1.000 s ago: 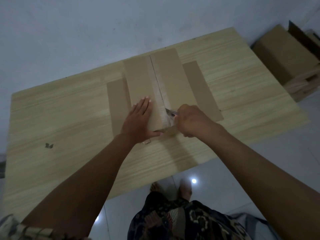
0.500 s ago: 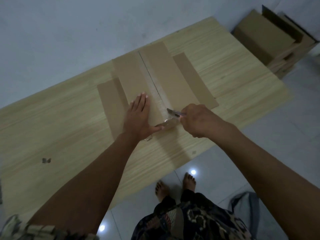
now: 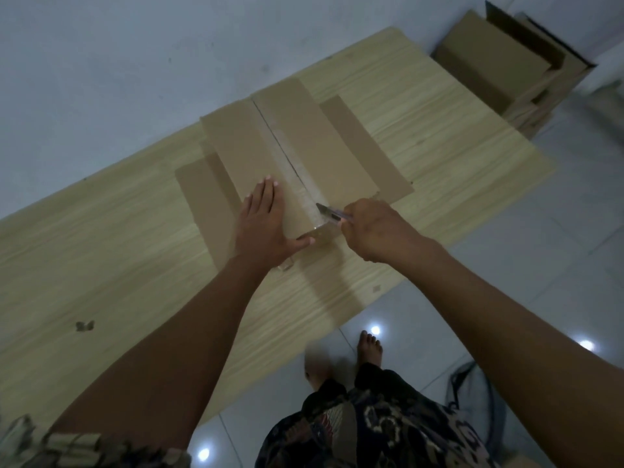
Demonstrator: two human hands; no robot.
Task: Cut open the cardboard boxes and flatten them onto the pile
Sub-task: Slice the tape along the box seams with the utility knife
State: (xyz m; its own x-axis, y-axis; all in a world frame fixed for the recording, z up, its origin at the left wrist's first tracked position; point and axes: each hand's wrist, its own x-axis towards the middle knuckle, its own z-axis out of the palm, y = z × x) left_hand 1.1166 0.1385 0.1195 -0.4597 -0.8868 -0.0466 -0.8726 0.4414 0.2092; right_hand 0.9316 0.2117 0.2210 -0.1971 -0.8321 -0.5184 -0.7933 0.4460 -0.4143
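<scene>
The cardboard box [image 3: 290, 157] lies on the wooden desk [image 3: 439, 130], its taped centre seam running away from the person. The left hand [image 3: 261, 224] presses flat, fingers straight, on the near left panel, thumb hooked over the near edge. The right hand [image 3: 374, 231] is clenched round a utility knife [image 3: 332, 212], whose blade tip sits at the near end of the tape. The cut should go best shallow and along the seam, the blade kept off the left thumb just beside it. More cardboard boxes [image 3: 506, 62] stand on the floor past the desk's far right corner, well apart; nothing blocks the cut.
</scene>
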